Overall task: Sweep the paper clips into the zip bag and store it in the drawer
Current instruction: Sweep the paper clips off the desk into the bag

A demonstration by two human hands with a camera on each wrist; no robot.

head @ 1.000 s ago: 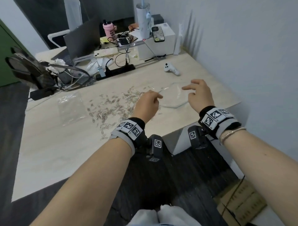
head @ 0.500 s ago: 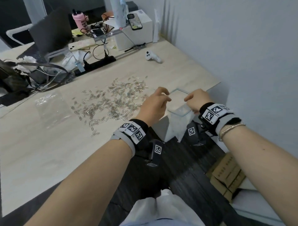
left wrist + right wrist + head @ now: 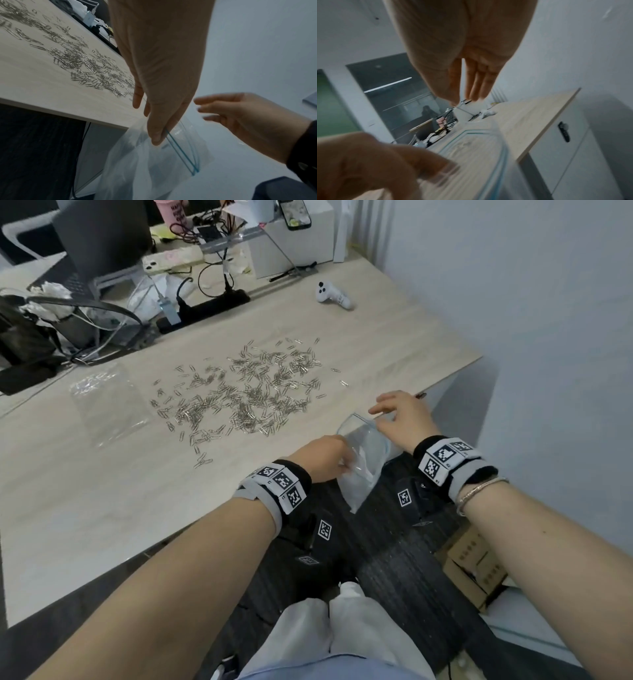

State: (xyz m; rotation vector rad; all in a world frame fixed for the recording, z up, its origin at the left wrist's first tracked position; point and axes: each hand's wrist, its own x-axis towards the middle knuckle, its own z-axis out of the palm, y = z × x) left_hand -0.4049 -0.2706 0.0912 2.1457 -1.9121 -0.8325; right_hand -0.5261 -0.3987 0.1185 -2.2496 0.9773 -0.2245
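Several silver paper clips (image 3: pixel 246 395) lie scattered mid-desk, also seen in the left wrist view as paper clips (image 3: pixel 77 65). A clear zip bag (image 3: pixel 363 470) with a blue zip line hangs off the desk's (image 3: pixel 102 508) front edge, its mouth open upward. My left hand (image 3: pixel 337 460) pinches the bag's near rim; in the left wrist view the thumb of that left hand (image 3: pixel 159 129) lies on the zip bag (image 3: pixel 154 169). My right hand (image 3: pixel 387 412) hovers over the far rim with fingers spread and straight. I cannot tell if it touches the bag.
A second clear plastic bag (image 3: pixel 106 402) lies flat left of the clips. A white controller (image 3: pixel 334 296), a black power strip (image 3: pixel 205 309) and cable clutter sit at the back. A white cabinet front with a dark handle (image 3: pixel 563 131) is below the desk's right end. Cardboard boxes (image 3: pixel 476 559) stand on the floor.
The bag has come off the desk top and now hangs over the front edge. My right hand has let go of its rim and spread its fingers; the left keeps its pinch.
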